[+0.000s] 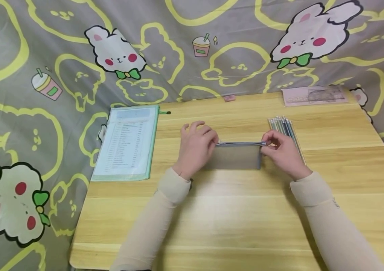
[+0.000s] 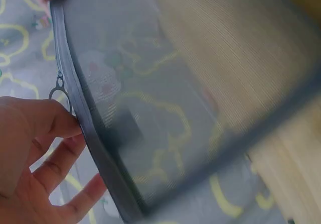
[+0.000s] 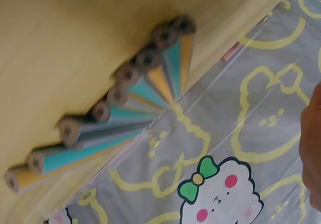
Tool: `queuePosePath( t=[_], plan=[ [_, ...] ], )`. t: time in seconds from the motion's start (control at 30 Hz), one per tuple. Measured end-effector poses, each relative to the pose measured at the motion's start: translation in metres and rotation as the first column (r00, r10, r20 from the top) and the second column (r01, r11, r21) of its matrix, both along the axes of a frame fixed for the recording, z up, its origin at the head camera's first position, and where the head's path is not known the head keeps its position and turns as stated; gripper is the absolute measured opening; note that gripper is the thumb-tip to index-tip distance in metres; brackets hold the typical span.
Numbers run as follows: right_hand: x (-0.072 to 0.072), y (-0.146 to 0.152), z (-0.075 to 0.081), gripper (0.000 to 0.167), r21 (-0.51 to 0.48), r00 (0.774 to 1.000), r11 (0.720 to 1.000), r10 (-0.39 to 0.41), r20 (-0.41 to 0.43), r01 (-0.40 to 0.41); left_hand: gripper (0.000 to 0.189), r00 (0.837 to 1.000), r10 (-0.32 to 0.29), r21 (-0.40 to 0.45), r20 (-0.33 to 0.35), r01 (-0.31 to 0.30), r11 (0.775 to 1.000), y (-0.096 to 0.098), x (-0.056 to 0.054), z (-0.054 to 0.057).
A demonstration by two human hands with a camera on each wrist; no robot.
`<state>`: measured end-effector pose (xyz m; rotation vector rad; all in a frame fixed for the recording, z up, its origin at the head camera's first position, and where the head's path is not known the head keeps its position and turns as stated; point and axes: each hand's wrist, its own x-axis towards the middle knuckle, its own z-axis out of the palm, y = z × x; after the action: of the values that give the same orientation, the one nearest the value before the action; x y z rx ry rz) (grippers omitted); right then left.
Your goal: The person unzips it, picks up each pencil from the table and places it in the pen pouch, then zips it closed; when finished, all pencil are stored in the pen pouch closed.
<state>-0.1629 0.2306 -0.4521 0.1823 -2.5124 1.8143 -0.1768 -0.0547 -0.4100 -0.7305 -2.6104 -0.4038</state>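
Note:
A grey mesh zip pouch with a dark blue-grey border stands upright between my hands, its zipper edge on top. At its left end, the fingers of my left hand pinch that edge. My right hand pinches the right corner of the zipper edge between thumb and fingers. In the left wrist view, a ring-shaped zipper pull hangs beside the left fingers, and the see-through mesh fills most of the frame. Only part of the right hand shows at the edge of the right wrist view.
Several pencils lie in a row just beyond my right hand, their flat ends large in the right wrist view. A green-edged document folder lies at left. A pink eraser and a pink printed pouch lie along the back, by the patterned curtain.

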Motion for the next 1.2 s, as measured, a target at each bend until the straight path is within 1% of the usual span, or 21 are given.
queuePosePath(
  t=[0.13,0.27,0.4,0.5,0.57,0.63,0.7,0.77,0.8,0.87,0.93,0.97,1.0,1.07,1.13,1.2],
  plan=[
    [0.001,0.010,0.003,0.019,0.019,0.999,0.999,-0.035,0.014,0.035,0.015,0.999,0.033,0.007,-0.021,-0.033,0.999,-0.026,0.004,0.004],
    [0.003,0.020,0.004,0.017,0.046,0.997,0.996,-0.071,0.025,0.070,0.015,0.996,0.087,0.030,-0.037,-0.086,0.996,-0.053,0.010,0.005],
    [0.003,0.025,0.000,0.014,0.060,0.998,0.997,-0.053,0.030,0.051,0.015,0.990,0.137,0.035,-0.023,-0.137,0.990,-0.071,0.017,0.000],
    [0.003,0.025,-0.004,0.015,0.062,0.999,0.997,-0.035,0.019,0.034,0.015,0.989,0.151,0.018,0.004,-0.151,0.988,-0.075,0.022,-0.007],
    [0.003,0.025,-0.005,0.015,0.058,0.999,0.997,-0.042,0.002,0.042,0.015,0.988,0.155,0.015,0.025,-0.155,0.988,-0.073,0.026,-0.010],
    [0.004,0.023,-0.006,0.016,0.052,0.998,0.997,-0.057,-0.013,0.057,0.014,0.985,0.170,0.015,0.040,-0.170,0.985,-0.068,0.029,-0.010],
    [0.005,0.022,-0.006,0.014,0.040,0.998,0.997,-0.066,-0.015,0.067,0.015,0.981,0.190,0.018,0.038,-0.191,0.982,-0.061,0.033,-0.008],
    [0.006,0.020,-0.006,0.013,0.034,0.997,0.997,-0.075,-0.012,0.076,0.020,0.981,0.192,0.025,0.024,-0.192,0.981,-0.050,0.040,-0.006],
    [0.007,0.019,-0.006,0.013,0.036,0.997,0.996,-0.080,-0.012,0.080,0.023,0.984,0.179,0.029,0.018,-0.180,0.983,-0.044,0.043,-0.005],
    [0.010,0.016,-0.005,0.013,0.036,0.996,0.995,-0.089,-0.015,0.089,0.029,0.991,0.129,0.028,0.027,-0.130,0.991,-0.030,0.049,-0.007],
    [0.013,0.011,-0.005,0.014,0.037,0.995,0.995,-0.095,-0.029,0.097,0.033,0.995,0.075,0.011,0.066,-0.076,0.997,-0.015,0.053,-0.010],
    [0.015,0.009,-0.004,0.015,0.035,0.995,0.995,-0.095,-0.038,0.096,0.035,0.994,0.058,0.001,0.093,-0.058,0.998,-0.010,0.054,-0.013],
    [0.016,0.006,-0.004,0.015,0.028,0.995,0.995,-0.094,-0.045,0.095,0.038,0.991,0.050,-0.010,0.120,-0.049,0.999,-0.004,0.054,-0.016],
    [0.019,0.002,-0.004,0.015,0.023,0.995,0.996,-0.087,-0.058,0.088,0.041,0.986,0.056,-0.020,0.160,-0.053,0.998,0.003,0.056,-0.020],
    [0.022,-0.002,-0.003,0.016,0.034,0.994,0.996,-0.083,-0.068,0.085,0.039,0.983,0.059,-0.005,0.171,-0.059,0.998,0.008,0.057,-0.024],
    [0.025,-0.003,-0.002,0.017,0.075,0.995,0.994,-0.069,-0.078,0.075,0.032,0.985,0.041,0.033,0.167,-0.048,0.998,0.011,0.059,-0.027]
  ],
)
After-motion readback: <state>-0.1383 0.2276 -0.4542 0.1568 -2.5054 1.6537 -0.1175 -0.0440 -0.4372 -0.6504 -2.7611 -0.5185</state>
